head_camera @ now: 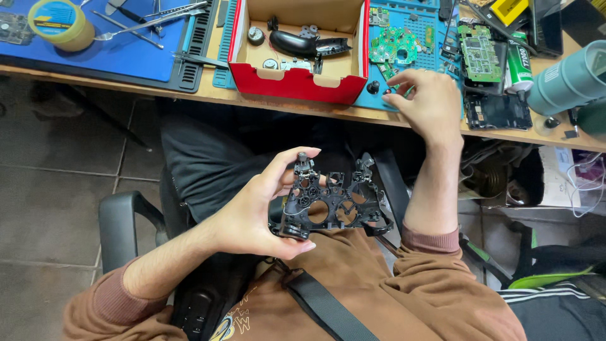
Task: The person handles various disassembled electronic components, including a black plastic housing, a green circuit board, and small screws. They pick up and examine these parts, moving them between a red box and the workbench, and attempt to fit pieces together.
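Bench is crowded: a red cardboard box (pixel 297 82) of loose black parts sits at the edge, a blue mat (pixel 95 53) with tweezers (pixel 148 24) to one side, green circuit boards (pixel 394 45) on a teal mat (pixel 435 38) to the other. Right hand (pixel 426 101) is up on that teal mat, fingers curled over small bits; whether it grips one, I cannot tell. Left hand (pixel 252 211) pinches a black plastic frame (pixel 331 202) over the lap, full of round holes, skeletal, tilted toward the person.

Left hand (pixel 252 218) gripping black controller frame (pixel 331 205), right hand (pixel 429 101) reaching over blue mat (pixel 435 38)
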